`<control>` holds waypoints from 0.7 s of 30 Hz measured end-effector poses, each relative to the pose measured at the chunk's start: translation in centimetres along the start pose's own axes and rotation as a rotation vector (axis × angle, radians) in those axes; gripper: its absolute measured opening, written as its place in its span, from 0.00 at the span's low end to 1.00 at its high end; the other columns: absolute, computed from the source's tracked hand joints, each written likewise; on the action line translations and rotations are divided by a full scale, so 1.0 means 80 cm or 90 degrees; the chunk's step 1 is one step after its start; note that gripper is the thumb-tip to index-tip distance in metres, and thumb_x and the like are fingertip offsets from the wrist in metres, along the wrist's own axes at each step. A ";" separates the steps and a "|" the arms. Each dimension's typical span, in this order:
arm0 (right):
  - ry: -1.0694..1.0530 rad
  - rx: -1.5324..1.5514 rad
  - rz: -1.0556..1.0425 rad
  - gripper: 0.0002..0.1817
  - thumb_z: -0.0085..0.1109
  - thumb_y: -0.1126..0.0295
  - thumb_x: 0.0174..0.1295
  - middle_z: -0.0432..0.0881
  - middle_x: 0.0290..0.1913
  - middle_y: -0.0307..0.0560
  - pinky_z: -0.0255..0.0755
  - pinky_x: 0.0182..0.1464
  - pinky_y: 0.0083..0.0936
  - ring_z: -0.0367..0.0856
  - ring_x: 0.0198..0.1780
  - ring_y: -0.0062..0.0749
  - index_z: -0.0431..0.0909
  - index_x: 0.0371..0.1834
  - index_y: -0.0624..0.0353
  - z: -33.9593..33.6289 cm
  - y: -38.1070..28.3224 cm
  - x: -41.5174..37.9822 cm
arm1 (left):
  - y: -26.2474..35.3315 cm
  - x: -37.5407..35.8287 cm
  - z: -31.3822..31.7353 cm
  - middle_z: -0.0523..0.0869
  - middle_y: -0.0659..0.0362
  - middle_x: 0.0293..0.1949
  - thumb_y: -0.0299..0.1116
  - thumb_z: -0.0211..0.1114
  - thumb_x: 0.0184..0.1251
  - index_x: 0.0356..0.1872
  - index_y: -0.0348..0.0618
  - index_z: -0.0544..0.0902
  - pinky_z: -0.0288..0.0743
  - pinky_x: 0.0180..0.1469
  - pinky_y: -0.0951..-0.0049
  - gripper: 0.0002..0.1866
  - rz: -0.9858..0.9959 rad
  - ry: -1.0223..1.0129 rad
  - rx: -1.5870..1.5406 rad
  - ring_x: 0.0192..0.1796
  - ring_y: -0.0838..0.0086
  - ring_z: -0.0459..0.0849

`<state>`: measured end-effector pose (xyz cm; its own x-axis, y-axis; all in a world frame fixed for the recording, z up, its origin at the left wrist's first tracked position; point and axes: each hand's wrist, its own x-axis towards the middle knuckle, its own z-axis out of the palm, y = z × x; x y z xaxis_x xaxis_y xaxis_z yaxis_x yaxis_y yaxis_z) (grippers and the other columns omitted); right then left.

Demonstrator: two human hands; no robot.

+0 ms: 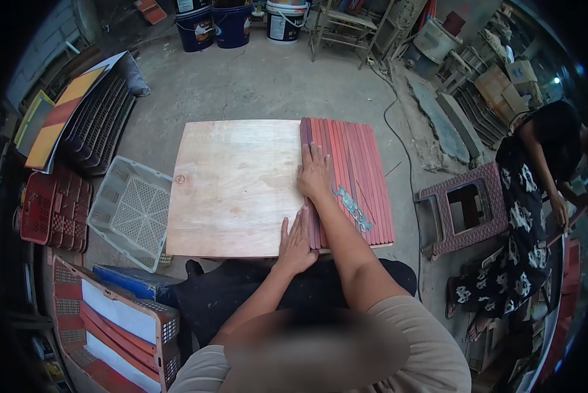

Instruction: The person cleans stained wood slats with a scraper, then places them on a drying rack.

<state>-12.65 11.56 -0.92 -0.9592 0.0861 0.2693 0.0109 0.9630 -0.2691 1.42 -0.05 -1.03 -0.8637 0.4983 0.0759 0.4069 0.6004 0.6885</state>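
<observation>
A square plywood board lies flat in front of me. A row of several red wooden slats lies side by side on its right part. My left hand rests flat near the board's front edge, fingers pressed against the leftmost slat. My right hand lies flat farther up, fingers spread over the left slats. A small pale blue-grey patterned piece lies on the slats, right of my right forearm.
A white plastic crate lies left of the board, red crates farther left. A maroon plastic stool stands at the right, beside a seated person in a black patterned dress. Buckets stand at the back.
</observation>
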 end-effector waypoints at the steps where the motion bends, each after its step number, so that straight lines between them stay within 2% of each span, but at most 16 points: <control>1: -0.002 0.005 -0.002 0.32 0.48 0.67 0.56 0.53 0.67 0.56 0.38 0.69 0.42 0.47 0.70 0.46 0.55 0.65 0.63 0.000 0.000 0.000 | -0.001 -0.002 0.001 0.48 0.47 0.69 0.31 0.62 0.38 0.66 0.32 0.38 0.32 0.69 0.56 0.53 0.002 0.001 -0.004 0.71 0.63 0.47; 3: -0.012 0.003 -0.001 0.32 0.48 0.66 0.55 0.53 0.68 0.56 0.38 0.69 0.42 0.47 0.70 0.46 0.54 0.65 0.63 -0.001 -0.001 -0.006 | -0.003 -0.001 0.004 0.49 0.47 0.68 0.32 0.62 0.38 0.66 0.31 0.39 0.31 0.69 0.56 0.53 0.010 0.014 -0.008 0.71 0.63 0.47; 7: -0.002 0.017 -0.020 0.33 0.49 0.65 0.55 0.54 0.67 0.56 0.42 0.68 0.42 0.49 0.69 0.46 0.54 0.64 0.63 -0.001 0.002 -0.034 | -0.005 -0.009 0.003 0.48 0.45 0.68 0.32 0.62 0.40 0.67 0.34 0.39 0.35 0.69 0.54 0.52 0.013 -0.019 -0.030 0.71 0.57 0.45; 9: 0.006 0.002 -0.064 0.29 0.50 0.64 0.53 0.63 0.61 0.60 0.53 0.63 0.44 0.60 0.63 0.52 0.61 0.59 0.66 -0.013 0.005 -0.041 | -0.001 -0.022 -0.007 0.47 0.43 0.68 0.32 0.62 0.41 0.67 0.37 0.39 0.38 0.69 0.53 0.52 -0.008 -0.019 -0.029 0.71 0.54 0.44; 10: 0.015 -0.022 -0.085 0.28 0.51 0.65 0.52 0.66 0.58 0.61 0.56 0.61 0.44 0.63 0.61 0.52 0.63 0.57 0.66 -0.011 0.010 -0.045 | 0.008 -0.032 -0.022 0.44 0.42 0.68 0.33 0.61 0.45 0.68 0.41 0.41 0.40 0.68 0.52 0.49 -0.028 -0.052 -0.026 0.71 0.52 0.41; 11: 0.016 -0.041 -0.115 0.27 0.52 0.65 0.50 0.69 0.55 0.61 0.59 0.59 0.44 0.65 0.58 0.53 0.65 0.55 0.66 -0.009 0.016 -0.047 | 0.016 -0.044 -0.037 0.45 0.42 0.68 0.31 0.60 0.45 0.68 0.41 0.44 0.41 0.68 0.54 0.47 -0.010 -0.017 -0.033 0.71 0.52 0.42; 12: -0.084 0.013 -0.074 0.26 0.53 0.68 0.47 0.72 0.51 0.62 0.61 0.57 0.42 0.68 0.55 0.53 0.68 0.52 0.65 -0.013 0.018 -0.044 | 0.022 -0.059 -0.053 0.46 0.42 0.68 0.30 0.59 0.46 0.67 0.40 0.47 0.42 0.68 0.55 0.45 -0.004 0.023 -0.038 0.71 0.52 0.42; 14: -0.131 0.082 -0.113 0.23 0.52 0.71 0.46 0.75 0.47 0.61 0.63 0.56 0.39 0.72 0.51 0.52 0.71 0.48 0.66 -0.031 0.009 -0.060 | 0.028 -0.099 -0.095 0.47 0.43 0.68 0.26 0.57 0.46 0.66 0.40 0.54 0.43 0.69 0.59 0.40 0.038 0.154 -0.135 0.70 0.52 0.44; 15: -0.077 0.153 -0.120 0.12 0.50 0.73 0.49 0.75 0.37 0.64 0.66 0.47 0.42 0.73 0.43 0.56 0.72 0.36 0.68 -0.043 -0.010 -0.076 | 0.030 -0.121 -0.121 0.49 0.43 0.67 0.25 0.56 0.46 0.65 0.40 0.55 0.44 0.69 0.60 0.39 0.038 0.200 -0.116 0.70 0.52 0.46; 16: -0.090 0.120 -0.156 0.15 0.51 0.73 0.51 0.75 0.42 0.64 0.65 0.52 0.40 0.72 0.48 0.56 0.72 0.41 0.69 -0.055 -0.028 -0.088 | 0.029 -0.147 -0.152 0.50 0.44 0.67 0.24 0.55 0.46 0.64 0.41 0.57 0.46 0.69 0.62 0.37 0.046 0.239 -0.091 0.70 0.52 0.47; 18: 0.021 0.121 -0.199 0.19 0.52 0.72 0.54 0.73 0.49 0.63 0.61 0.58 0.37 0.70 0.54 0.54 0.71 0.49 0.68 -0.043 -0.052 -0.117 | 0.026 -0.213 -0.227 0.54 0.45 0.66 0.24 0.55 0.47 0.63 0.42 0.60 0.48 0.68 0.61 0.35 0.062 0.353 -0.087 0.69 0.53 0.50; 19: -0.003 0.165 -0.208 0.20 0.52 0.73 0.54 0.72 0.51 0.62 0.60 0.59 0.36 0.69 0.55 0.52 0.70 0.51 0.68 -0.042 -0.076 -0.124 | 0.012 -0.244 -0.253 0.58 0.46 0.64 0.24 0.55 0.48 0.60 0.40 0.63 0.50 0.68 0.61 0.32 0.057 0.446 -0.065 0.68 0.54 0.54; 20: -0.025 0.205 -0.207 0.21 0.52 0.74 0.55 0.71 0.53 0.61 0.59 0.60 0.35 0.68 0.57 0.51 0.69 0.53 0.68 -0.048 -0.098 -0.140 | -0.011 -0.271 -0.275 0.62 0.45 0.62 0.25 0.56 0.48 0.59 0.39 0.65 0.51 0.67 0.61 0.30 -0.023 0.502 -0.095 0.67 0.54 0.57; 21: -0.039 0.244 -0.200 0.22 0.52 0.75 0.55 0.70 0.55 0.61 0.57 0.62 0.34 0.67 0.58 0.50 0.68 0.55 0.67 -0.056 -0.119 -0.155 | -0.029 -0.305 -0.302 0.64 0.46 0.62 0.27 0.60 0.46 0.59 0.41 0.65 0.51 0.67 0.63 0.33 -0.117 0.534 -0.025 0.66 0.55 0.58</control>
<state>0.41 2.43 2.44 -0.9143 -0.2200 0.3401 -0.3752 0.7761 -0.5068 14.37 -28.74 12.93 -0.8554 -0.2420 0.4580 0.2416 0.5958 0.7659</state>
